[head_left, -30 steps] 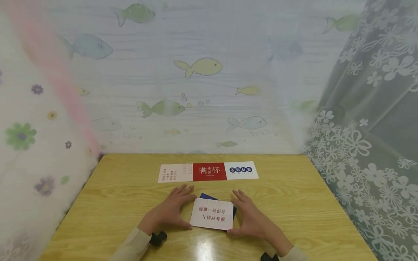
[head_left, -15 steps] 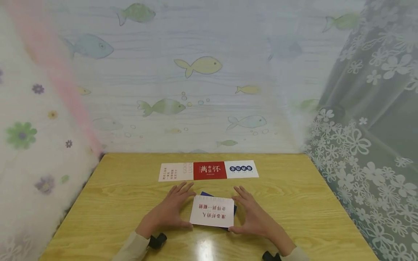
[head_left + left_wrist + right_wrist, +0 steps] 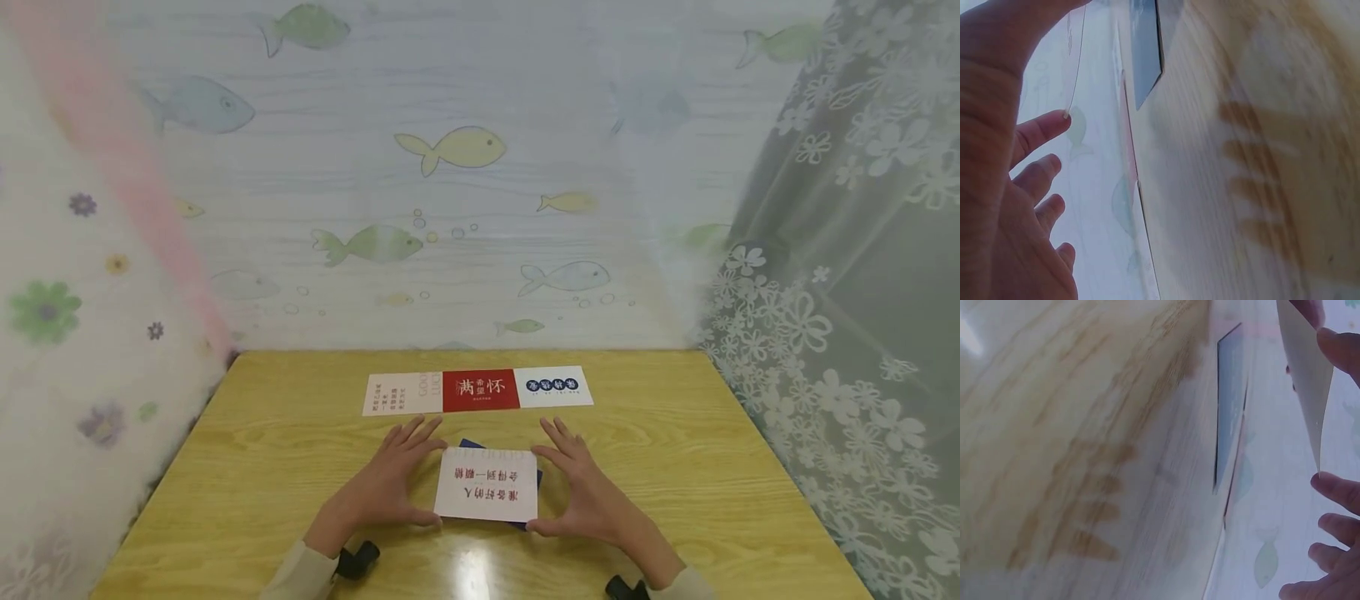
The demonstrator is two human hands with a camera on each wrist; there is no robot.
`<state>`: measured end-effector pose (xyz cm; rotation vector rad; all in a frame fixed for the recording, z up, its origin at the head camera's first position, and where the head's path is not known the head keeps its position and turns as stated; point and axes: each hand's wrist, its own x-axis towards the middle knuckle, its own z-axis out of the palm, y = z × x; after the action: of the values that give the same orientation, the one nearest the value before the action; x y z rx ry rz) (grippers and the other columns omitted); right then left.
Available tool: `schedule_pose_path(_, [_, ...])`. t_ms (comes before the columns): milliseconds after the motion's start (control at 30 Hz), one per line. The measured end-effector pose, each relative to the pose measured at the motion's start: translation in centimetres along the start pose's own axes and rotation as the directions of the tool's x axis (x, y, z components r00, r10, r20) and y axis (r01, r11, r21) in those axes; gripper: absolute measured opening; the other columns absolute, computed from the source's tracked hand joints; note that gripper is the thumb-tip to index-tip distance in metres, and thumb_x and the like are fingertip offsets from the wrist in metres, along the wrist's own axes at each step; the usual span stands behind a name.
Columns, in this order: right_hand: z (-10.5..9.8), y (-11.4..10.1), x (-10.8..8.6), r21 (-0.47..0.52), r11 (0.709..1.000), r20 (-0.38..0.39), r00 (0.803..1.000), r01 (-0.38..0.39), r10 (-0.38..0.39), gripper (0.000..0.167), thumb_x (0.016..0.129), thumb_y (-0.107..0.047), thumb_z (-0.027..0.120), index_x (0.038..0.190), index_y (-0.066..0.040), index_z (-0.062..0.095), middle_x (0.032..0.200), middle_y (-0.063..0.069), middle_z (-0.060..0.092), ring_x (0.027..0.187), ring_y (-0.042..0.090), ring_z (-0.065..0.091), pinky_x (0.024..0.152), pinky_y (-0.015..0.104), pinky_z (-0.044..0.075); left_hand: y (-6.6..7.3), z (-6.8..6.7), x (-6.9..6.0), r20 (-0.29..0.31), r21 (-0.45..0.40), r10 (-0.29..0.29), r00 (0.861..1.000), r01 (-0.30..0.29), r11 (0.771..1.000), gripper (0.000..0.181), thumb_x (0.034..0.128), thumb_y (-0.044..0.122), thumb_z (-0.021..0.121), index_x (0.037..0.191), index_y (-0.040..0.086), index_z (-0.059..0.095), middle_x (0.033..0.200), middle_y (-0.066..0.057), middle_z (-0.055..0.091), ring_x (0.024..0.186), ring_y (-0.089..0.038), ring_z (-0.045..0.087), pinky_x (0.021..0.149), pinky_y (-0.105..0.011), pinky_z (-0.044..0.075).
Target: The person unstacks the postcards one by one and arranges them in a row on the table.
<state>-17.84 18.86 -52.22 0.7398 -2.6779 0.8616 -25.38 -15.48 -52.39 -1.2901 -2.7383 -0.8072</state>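
Observation:
A pale card (image 3: 486,483) with red Chinese characters hangs level above the table between both hands. The left hand (image 3: 386,487) holds its left edge, forefinger at the far corner and thumb at the near one. On the right edge, the right hand (image 3: 590,492) grips the two corners the same way. The other fingers of each hand are spread. Beneath lies a dark blue card (image 3: 470,443), mostly covered in the head view. Both wrist views show a gap between this blue card (image 3: 1229,406) and the held card (image 3: 1309,375).
Farther back, a pale pink card (image 3: 401,392), a red card (image 3: 482,392) and a white card with blue circles (image 3: 553,388) lie side by side in a row. The wooden table (image 3: 262,467) ends at a fish-patterned curtain (image 3: 450,250).
Both hands have lifted the pale card slightly and turned it a little straighter. The blue card and the back row stay put.

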Motion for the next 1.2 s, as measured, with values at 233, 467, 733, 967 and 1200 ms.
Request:
schedule_pose_path(233, [0.1,0.0,-0.3,-0.006,1.0,0.015,1.0,0.003,-0.003,0.098,0.056,-0.047,0.098,0.135,-0.005,0.06,0.165,0.014,0.031,0.151,0.045,0.025,0.113,0.076,0.023,0.0,0.5,-0.2,0.013,-0.006,-0.012,1.0,0.012,1.0,0.102,0.0611,0.053,0.094,0.144,0.01,0.054,0.168,-0.013,0.026,0.154,-0.043,0.019,0.125,-0.063,0.012])
schedule_pose_path(467, [0.3,0.2,-0.8,-0.003,1.0,0.043,0.999,-0.008,0.008,0.097,0.056,-0.047,0.098,0.136,-0.005,0.061,0.165,0.014,0.032,0.151,0.046,0.025,0.114,0.075,0.022,0.2,0.8,-0.6,0.034,-0.041,-0.025,0.999,0.026,0.999,0.099,0.0646,0.056,0.091,0.144,0.009,0.054,0.167,-0.014,0.028,0.154,-0.043,0.02,0.124,-0.063,0.014])
schedule_pose_path(733, [0.2,0.3,-1.1,0.013,1.0,0.063,0.998,-0.01,0.009,0.101,0.058,-0.047,0.097,0.139,-0.002,0.059,0.166,0.013,0.029,0.153,0.043,0.022,0.115,0.075,0.021,0.6,1.4,-0.8,0.019,-0.003,-0.018,1.0,0.018,1.0,0.099,0.065,0.06,0.088,0.144,0.011,0.054,0.167,-0.011,0.03,0.154,-0.042,0.022,0.123,-0.064,0.014])
schedule_pose_path(967, [0.1,0.2,-1.0,0.002,1.0,0.081,0.996,-0.029,0.028,0.1,0.058,-0.048,0.097,0.14,-0.003,0.059,0.166,0.014,0.03,0.15,0.048,0.025,0.116,0.074,0.022,0.5,1.8,-0.9,0.019,0.023,-0.023,1.0,0.023,0.999,0.101,0.0647,0.063,0.088,0.145,0.012,0.054,0.167,-0.01,0.03,0.154,-0.041,0.022,0.124,-0.063,0.015])
schedule_pose_path(1200, [0.5,-0.4,0.0,-0.003,0.999,0.113,0.993,-0.039,0.039,0.098,0.063,-0.051,0.094,0.14,-0.003,0.059,0.164,0.019,0.033,0.151,0.047,0.025,0.116,0.074,0.023,0.2,1.2,-1.6,0.034,0.057,-0.069,0.997,0.067,0.996,0.1,0.0653,0.062,0.087,0.146,0.016,0.051,0.167,-0.009,0.029,0.155,-0.039,0.02,0.125,-0.061,0.014])
